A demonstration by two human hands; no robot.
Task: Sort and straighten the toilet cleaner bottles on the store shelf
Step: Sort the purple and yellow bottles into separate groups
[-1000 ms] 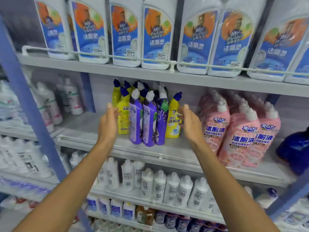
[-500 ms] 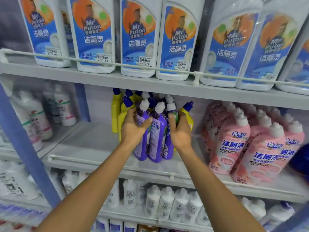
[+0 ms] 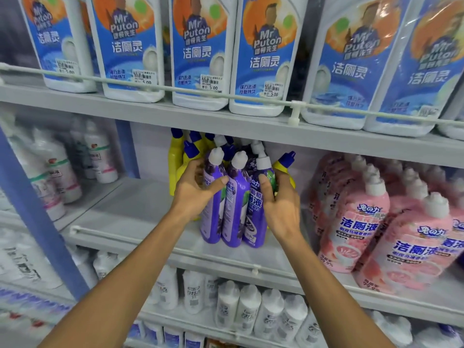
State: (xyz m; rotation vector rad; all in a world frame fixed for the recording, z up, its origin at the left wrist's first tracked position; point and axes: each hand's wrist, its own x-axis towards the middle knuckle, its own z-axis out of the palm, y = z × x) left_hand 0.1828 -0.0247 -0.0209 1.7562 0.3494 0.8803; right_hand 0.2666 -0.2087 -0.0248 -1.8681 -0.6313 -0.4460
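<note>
While clasping purple bottles on the shelf, left hand curled round leftmost, right hand curled round rightmost, yellow bottles behind, pink bottles rightward

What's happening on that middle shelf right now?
A person is working on the cluster of purple bottles at the front of the middle shelf. The left hand grips the leftmost purple bottle near its neck; the right hand grips the dark purple bottle on the other side. All three stand roughly upright, pressed together, with yellow bottles behind and pink bottles to the right.
</note>
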